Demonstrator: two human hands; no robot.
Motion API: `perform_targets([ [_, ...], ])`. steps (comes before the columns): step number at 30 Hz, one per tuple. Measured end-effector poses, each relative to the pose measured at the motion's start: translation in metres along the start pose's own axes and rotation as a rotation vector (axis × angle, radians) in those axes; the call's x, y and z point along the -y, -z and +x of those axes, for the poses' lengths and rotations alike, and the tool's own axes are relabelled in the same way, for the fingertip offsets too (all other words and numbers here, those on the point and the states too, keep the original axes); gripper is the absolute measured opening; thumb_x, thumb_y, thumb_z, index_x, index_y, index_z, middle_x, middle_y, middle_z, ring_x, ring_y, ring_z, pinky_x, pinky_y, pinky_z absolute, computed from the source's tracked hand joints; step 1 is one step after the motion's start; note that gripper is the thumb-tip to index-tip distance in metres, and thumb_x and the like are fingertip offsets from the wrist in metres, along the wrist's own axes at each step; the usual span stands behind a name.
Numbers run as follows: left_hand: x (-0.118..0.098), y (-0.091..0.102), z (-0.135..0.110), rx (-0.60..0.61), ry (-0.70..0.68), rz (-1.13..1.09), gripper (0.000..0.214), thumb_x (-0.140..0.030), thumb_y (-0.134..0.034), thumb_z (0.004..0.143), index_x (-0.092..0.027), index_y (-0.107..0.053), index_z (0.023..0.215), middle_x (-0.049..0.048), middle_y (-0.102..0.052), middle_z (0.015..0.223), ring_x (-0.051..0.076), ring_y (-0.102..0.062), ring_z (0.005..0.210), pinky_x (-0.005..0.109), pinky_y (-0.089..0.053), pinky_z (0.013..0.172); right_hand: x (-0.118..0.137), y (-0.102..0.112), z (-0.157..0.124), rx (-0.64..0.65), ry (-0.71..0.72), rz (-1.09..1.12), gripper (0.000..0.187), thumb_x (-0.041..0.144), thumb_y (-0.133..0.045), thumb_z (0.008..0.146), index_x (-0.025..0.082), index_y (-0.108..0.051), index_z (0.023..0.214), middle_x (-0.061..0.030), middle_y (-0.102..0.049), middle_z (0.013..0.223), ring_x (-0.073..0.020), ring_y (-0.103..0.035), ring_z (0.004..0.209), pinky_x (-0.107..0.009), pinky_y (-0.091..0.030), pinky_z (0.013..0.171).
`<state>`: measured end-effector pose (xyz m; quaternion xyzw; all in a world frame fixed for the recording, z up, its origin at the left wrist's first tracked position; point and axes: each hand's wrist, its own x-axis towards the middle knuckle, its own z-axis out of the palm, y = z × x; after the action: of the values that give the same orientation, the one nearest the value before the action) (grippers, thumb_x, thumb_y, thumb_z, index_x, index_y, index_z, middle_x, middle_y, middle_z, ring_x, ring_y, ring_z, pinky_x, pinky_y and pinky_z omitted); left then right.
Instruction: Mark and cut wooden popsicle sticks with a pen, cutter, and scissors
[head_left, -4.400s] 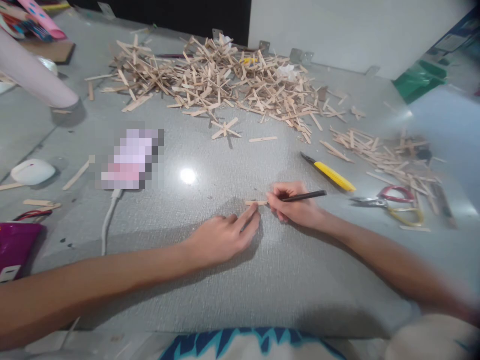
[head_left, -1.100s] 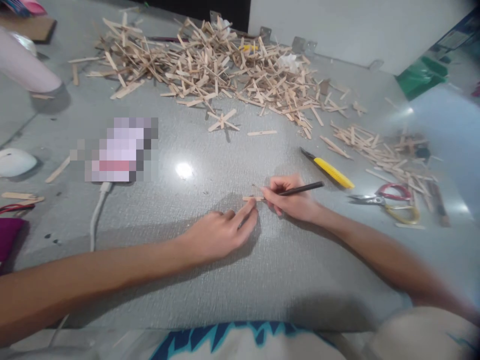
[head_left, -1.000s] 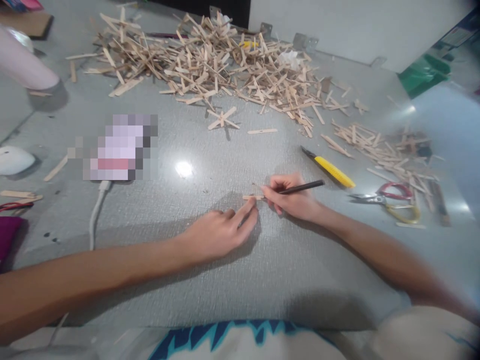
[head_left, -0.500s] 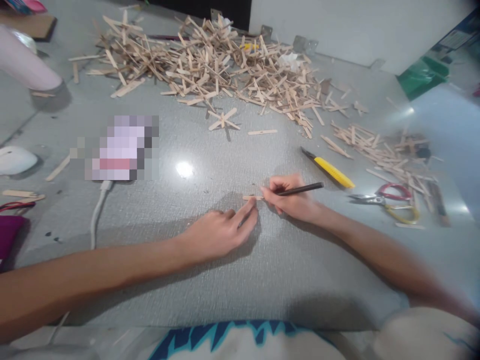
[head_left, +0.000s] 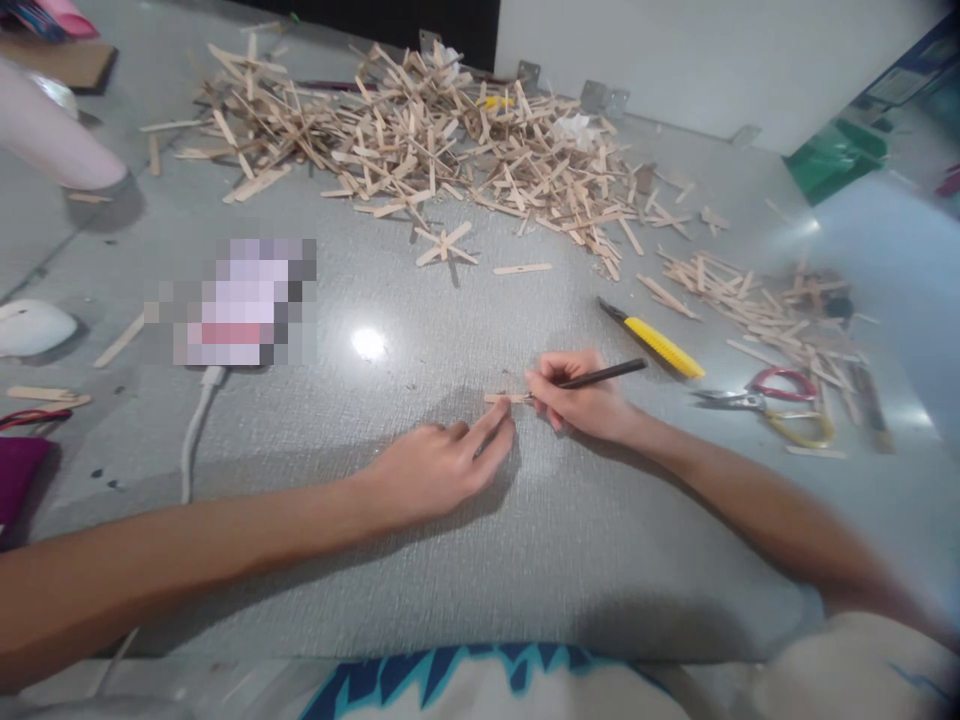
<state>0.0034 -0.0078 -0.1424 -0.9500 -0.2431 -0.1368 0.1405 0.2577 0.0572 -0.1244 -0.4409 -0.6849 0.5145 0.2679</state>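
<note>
My left hand rests on the table, its fingertips pressing a short wooden craft stick flat against the surface. A dark sliver shows between two of its fingers; I cannot tell whether it is an object or shadow. In a writing grip, my right hand is closed around a slim black pen, whose shaft slants up to the right. The pen's tip is at the right end of the stick, partly hidden by the fingers.
Glued stick shapes form a big pile at the back. One star of sticks and a single stick lie nearer. To the right are a yellow cutter, scissors and loose sticks. A cabled phone lies left.
The view has shifted slightly. My right hand stays at the stick's right end with the pen, having moved very little; my left hand keeps pressing the stick.
</note>
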Motion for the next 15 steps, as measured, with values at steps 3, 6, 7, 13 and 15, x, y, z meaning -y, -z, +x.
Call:
perform_targets([
  [3, 0.0004, -0.0001, 0.0001, 0.009, -0.014, 0.028, 0.040, -0.002, -0.046, 0.102, -0.002, -0.074, 0.132, 0.0258, -0.074, 0.146, 0.016, -0.072, 0.058, 0.032, -0.054, 0.043, -0.0014, -0.0015, 0.0002, -0.006, 0.001, 0.030, 0.043, 0.038, -0.074, 0.104, 0.022, -0.058, 0.067, 0.0050, -0.061, 0.050, -0.0077, -0.052, 0.037, -0.022, -0.038, 0.040],
  [6, 0.0000, -0.0013, -0.0003, 0.010, -0.008, 0.040, 0.037, -0.003, -0.050, 0.103, -0.003, -0.074, 0.131, 0.0268, -0.073, 0.147, 0.015, -0.071, 0.059, 0.031, -0.052, 0.042, -0.0026, -0.0025, 0.0002, -0.013, 0.013, 0.020, 0.045, 0.039, -0.076, 0.104, 0.022, -0.058, 0.066, 0.0051, -0.061, 0.049, -0.0074, -0.052, 0.038, -0.022, -0.039, 0.042],
  [7, -0.0003, -0.0018, -0.0005, 0.012, -0.004, 0.038, 0.037, -0.004, -0.051, 0.103, -0.003, -0.074, 0.131, 0.0271, -0.073, 0.148, 0.015, -0.071, 0.059, 0.030, -0.052, 0.043, -0.0030, -0.0027, 0.0003, -0.016, 0.015, 0.019, 0.046, 0.040, -0.076, 0.104, 0.022, -0.058, 0.066, 0.0051, -0.061, 0.049, -0.0074, -0.052, 0.038, -0.022, -0.040, 0.043],
  [13, -0.0011, -0.0014, -0.0005, 0.019, -0.007, 0.045, 0.037, -0.004, -0.052, 0.103, -0.002, -0.073, 0.134, 0.0267, -0.074, 0.146, 0.015, -0.071, 0.059, 0.032, -0.053, 0.044, -0.0042, -0.0035, 0.0007, -0.027, 0.010, 0.021, 0.048, 0.044, -0.078, 0.104, 0.022, -0.058, 0.066, 0.0047, -0.061, 0.050, -0.0078, -0.052, 0.038, -0.022, -0.040, 0.043],
  [15, -0.0008, 0.0000, 0.0000, 0.032, -0.013, 0.056, 0.039, -0.003, -0.050, 0.102, -0.002, -0.073, 0.133, 0.0267, -0.073, 0.147, 0.014, -0.070, 0.058, 0.032, -0.053, 0.044, -0.0043, -0.0038, 0.0006, -0.030, 0.012, 0.024, 0.049, 0.045, -0.079, 0.103, 0.022, -0.058, 0.066, 0.0047, -0.061, 0.050, -0.0079, -0.052, 0.038, -0.022, -0.040, 0.042],
])
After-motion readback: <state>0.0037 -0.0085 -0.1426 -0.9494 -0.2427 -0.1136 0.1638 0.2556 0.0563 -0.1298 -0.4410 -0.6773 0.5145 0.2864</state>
